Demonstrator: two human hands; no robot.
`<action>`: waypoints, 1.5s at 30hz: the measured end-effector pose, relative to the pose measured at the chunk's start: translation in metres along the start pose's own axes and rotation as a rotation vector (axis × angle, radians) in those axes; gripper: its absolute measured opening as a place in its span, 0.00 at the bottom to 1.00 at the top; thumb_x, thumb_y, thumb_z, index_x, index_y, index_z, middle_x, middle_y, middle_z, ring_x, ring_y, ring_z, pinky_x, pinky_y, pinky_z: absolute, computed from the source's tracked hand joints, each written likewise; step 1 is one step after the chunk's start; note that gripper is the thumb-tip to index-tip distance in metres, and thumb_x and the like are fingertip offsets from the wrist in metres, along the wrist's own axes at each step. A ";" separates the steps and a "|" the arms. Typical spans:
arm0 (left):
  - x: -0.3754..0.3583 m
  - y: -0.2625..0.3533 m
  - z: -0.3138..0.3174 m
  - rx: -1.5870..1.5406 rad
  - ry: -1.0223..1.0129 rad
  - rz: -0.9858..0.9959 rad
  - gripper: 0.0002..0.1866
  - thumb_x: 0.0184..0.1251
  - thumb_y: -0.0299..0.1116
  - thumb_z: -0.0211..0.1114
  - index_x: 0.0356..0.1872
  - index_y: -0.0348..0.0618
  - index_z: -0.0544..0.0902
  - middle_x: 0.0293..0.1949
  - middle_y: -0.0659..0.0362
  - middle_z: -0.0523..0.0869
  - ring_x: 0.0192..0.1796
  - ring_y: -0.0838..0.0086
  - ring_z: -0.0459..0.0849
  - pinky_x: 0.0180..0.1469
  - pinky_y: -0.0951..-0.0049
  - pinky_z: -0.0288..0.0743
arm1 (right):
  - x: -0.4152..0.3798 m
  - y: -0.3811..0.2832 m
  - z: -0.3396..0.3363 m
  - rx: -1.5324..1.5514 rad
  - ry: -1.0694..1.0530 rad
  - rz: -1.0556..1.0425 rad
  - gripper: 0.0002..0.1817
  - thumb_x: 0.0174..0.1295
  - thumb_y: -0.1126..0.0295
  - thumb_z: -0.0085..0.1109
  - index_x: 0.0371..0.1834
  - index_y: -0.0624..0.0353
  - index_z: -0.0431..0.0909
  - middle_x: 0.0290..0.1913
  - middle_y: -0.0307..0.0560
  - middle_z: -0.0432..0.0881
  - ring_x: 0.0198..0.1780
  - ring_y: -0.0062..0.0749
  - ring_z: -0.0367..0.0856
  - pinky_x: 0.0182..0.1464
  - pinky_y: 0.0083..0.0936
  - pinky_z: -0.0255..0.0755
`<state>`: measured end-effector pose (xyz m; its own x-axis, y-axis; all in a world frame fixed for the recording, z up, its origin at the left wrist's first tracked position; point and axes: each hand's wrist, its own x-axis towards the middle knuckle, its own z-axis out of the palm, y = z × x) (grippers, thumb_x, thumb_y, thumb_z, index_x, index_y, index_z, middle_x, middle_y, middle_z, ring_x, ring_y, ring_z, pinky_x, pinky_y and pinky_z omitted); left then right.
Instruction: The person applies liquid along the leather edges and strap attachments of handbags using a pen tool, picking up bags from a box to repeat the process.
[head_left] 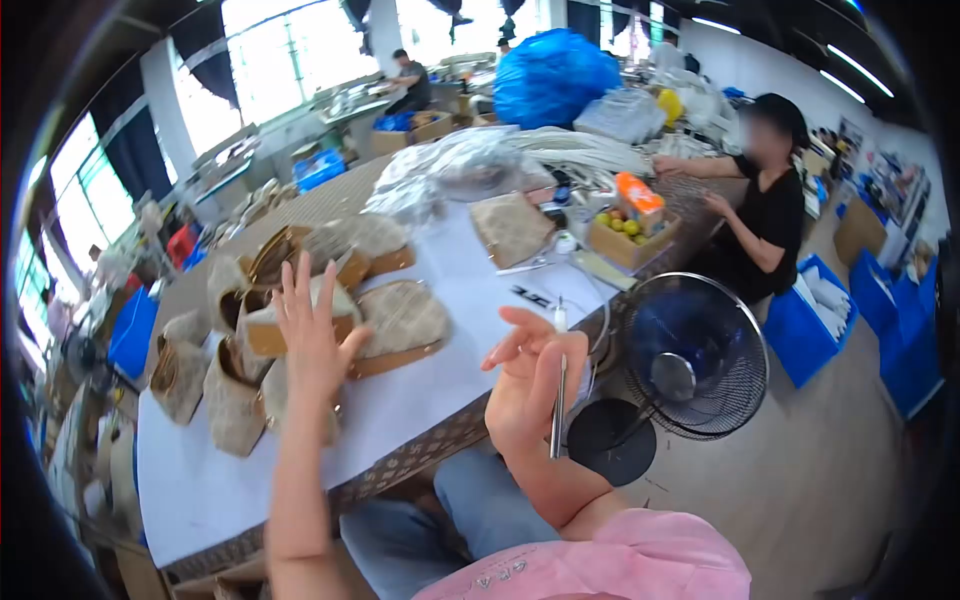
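My left hand (313, 345) is raised with its fingers spread, overlapping a group of bags in this view. These are small beige patterned handbags with tan trim; one handbag (403, 318) lies flat just right of the hand, and several others are bunched around it. In my right hand (522, 400) is a slim silver pen-like tool (558, 405), gripped near the thumb and pointing up and down, with the other fingers loosely curled. This hand is above the table's front edge. Farther back on the white table covering (470, 370) rests a flat beige patterned piece (510, 228).
A black mesh fan (695, 355) stands right of the table. Near the far right edge are a cardboard box of fruit (632, 240) and an orange package (640, 195). Plastic sheeting (450, 175) is piled at the back. A person in black (765, 200) sits at right, beside blue bins (812, 320).
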<state>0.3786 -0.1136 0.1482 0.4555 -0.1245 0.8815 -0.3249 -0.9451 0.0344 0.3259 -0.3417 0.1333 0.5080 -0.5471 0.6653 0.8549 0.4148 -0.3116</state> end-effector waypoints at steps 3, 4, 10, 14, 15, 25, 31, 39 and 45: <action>0.000 -0.045 0.014 0.313 -0.544 0.199 0.48 0.55 0.42 0.77 0.77 0.48 0.62 0.75 0.50 0.65 0.77 0.47 0.60 0.76 0.39 0.48 | 0.014 -0.015 -0.034 -0.021 -0.043 0.095 0.10 0.79 0.62 0.43 0.44 0.57 0.61 0.52 0.71 0.81 0.30 0.31 0.77 0.37 0.30 0.77; 0.004 -0.057 0.015 0.312 -0.696 0.193 0.49 0.52 0.38 0.78 0.76 0.48 0.62 0.72 0.49 0.68 0.73 0.48 0.65 0.74 0.42 0.53 | 0.019 -0.019 -0.040 -0.026 -0.044 0.087 0.10 0.79 0.62 0.43 0.44 0.57 0.61 0.52 0.71 0.81 0.30 0.31 0.77 0.37 0.30 0.77; 0.023 -0.085 -0.035 0.010 -0.204 -0.282 0.41 0.58 0.27 0.70 0.76 0.48 0.64 0.59 0.48 0.81 0.57 0.54 0.81 0.60 0.55 0.74 | 0.025 -0.022 -0.063 -0.066 -0.099 0.116 0.09 0.79 0.65 0.46 0.46 0.58 0.62 0.52 0.69 0.81 0.32 0.30 0.79 0.39 0.29 0.78; -0.026 -0.053 -0.122 -0.662 0.324 -0.561 0.35 0.69 0.42 0.60 0.76 0.43 0.64 0.66 0.53 0.78 0.60 0.57 0.82 0.61 0.58 0.75 | 0.011 -0.026 -0.048 -0.078 -0.232 0.144 0.08 0.74 0.71 0.53 0.47 0.57 0.63 0.54 0.68 0.81 0.34 0.31 0.81 0.40 0.27 0.78; -0.059 -0.046 -0.150 -1.169 0.434 -0.742 0.36 0.71 0.49 0.56 0.76 0.43 0.64 0.68 0.54 0.76 0.63 0.60 0.80 0.66 0.58 0.72 | -0.004 -0.026 -0.038 -0.065 -0.301 0.176 0.09 0.73 0.73 0.56 0.47 0.57 0.64 0.54 0.68 0.81 0.35 0.31 0.82 0.40 0.26 0.78; -0.324 0.118 -0.191 -0.912 0.485 -1.720 0.30 0.77 0.52 0.45 0.69 0.41 0.72 0.66 0.53 0.77 0.66 0.64 0.76 0.70 0.61 0.68 | -0.193 -0.034 -0.011 0.010 -1.044 0.595 0.19 0.59 0.85 0.66 0.42 0.60 0.64 0.59 0.66 0.81 0.49 0.42 0.89 0.49 0.29 0.81; -0.301 0.105 -0.215 -0.432 -0.080 -1.178 0.24 0.75 0.40 0.53 0.67 0.39 0.72 0.63 0.49 0.79 0.66 0.61 0.78 0.68 0.61 0.69 | -0.245 -0.026 -0.031 -0.191 -1.162 0.692 0.15 0.61 0.87 0.63 0.38 0.61 0.65 0.60 0.63 0.81 0.50 0.39 0.89 0.45 0.23 0.82; -0.306 0.053 -0.212 -0.571 -0.287 -0.873 0.15 0.69 0.19 0.59 0.55 0.39 0.76 0.52 0.48 0.85 0.54 0.58 0.86 0.55 0.68 0.78 | -0.246 -0.005 -0.030 -0.112 -1.208 0.851 0.14 0.63 0.88 0.59 0.42 0.61 0.66 0.64 0.64 0.78 0.48 0.32 0.89 0.43 0.21 0.81; -0.298 0.068 -0.204 -0.537 -0.331 -1.007 0.06 0.68 0.18 0.59 0.42 0.38 0.77 0.46 0.53 0.86 0.39 0.76 0.82 0.43 0.77 0.74 | -0.236 0.002 -0.036 -0.063 -1.183 0.908 0.16 0.63 0.88 0.60 0.48 0.61 0.69 0.65 0.63 0.77 0.50 0.33 0.87 0.46 0.23 0.80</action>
<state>0.0520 -0.0791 -0.0159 0.8713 0.4555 0.1826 0.0324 -0.4248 0.9047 0.2111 -0.2377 -0.0484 0.5048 0.7777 0.3746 0.3210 0.2337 -0.9178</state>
